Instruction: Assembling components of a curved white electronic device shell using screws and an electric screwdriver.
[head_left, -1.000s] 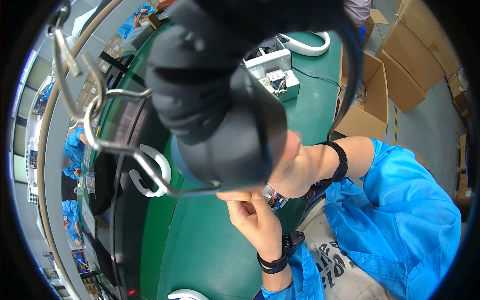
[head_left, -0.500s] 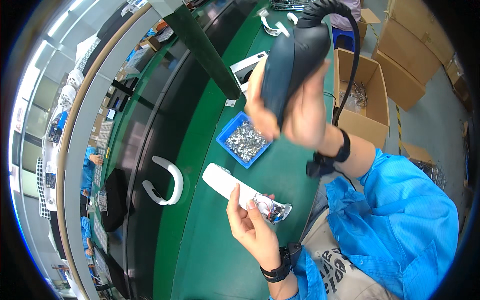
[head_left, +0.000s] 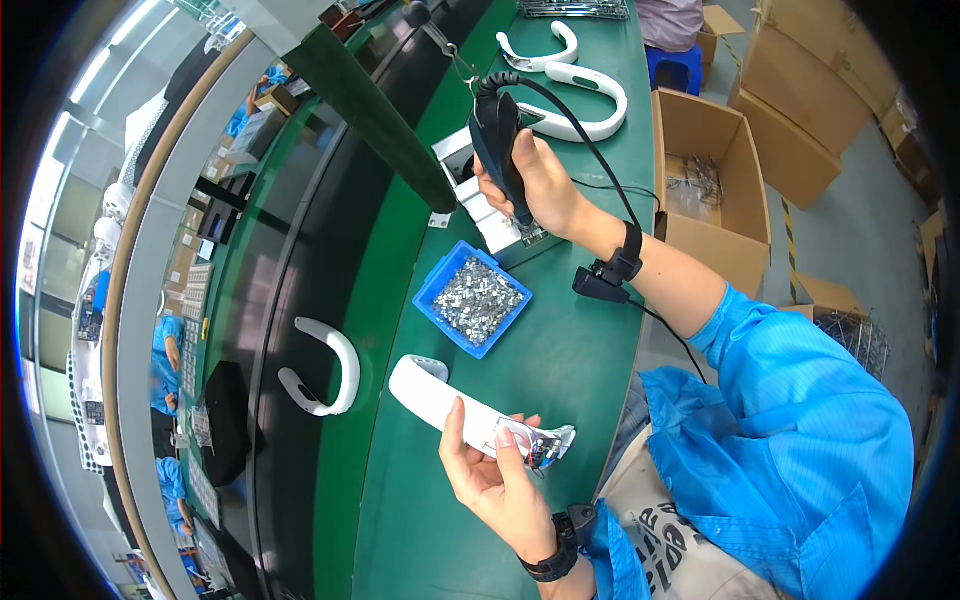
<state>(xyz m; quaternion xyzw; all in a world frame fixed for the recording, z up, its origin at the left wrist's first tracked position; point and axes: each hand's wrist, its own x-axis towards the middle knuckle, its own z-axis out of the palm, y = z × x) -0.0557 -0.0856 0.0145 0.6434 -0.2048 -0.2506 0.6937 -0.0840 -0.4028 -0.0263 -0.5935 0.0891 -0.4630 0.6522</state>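
Observation:
My left hand [head_left: 497, 475] grips a white curved plastic housing [head_left: 435, 392], like part of a neck fan, over the green bench. Its near end is uncovered, with a small circuit board [head_left: 548, 449] and thin wires showing. My right hand [head_left: 548, 188] is wrapped round a black electric screwdriver [head_left: 496, 140], held upright with its coiled cord at the top. The driver's lower end points down at a white box-shaped device [head_left: 492, 222]; whether the tip touches it I cannot tell. A blue tray [head_left: 428, 297] of small metal parts sits between my hands.
Another white curved piece [head_left: 345, 365] lies to the left beside a dark conveyor strip [head_left: 300, 420]. More white neck pieces [head_left: 600, 125] lie at the far end. A green post [head_left: 375, 120] rises beyond the tray. Cardboard boxes [head_left: 720, 245] stand right of the bench.
My right hand has carried the screwdriver away from me, from high in front of the camera down to the white device. My left hand still holds the housing, nearly in place.

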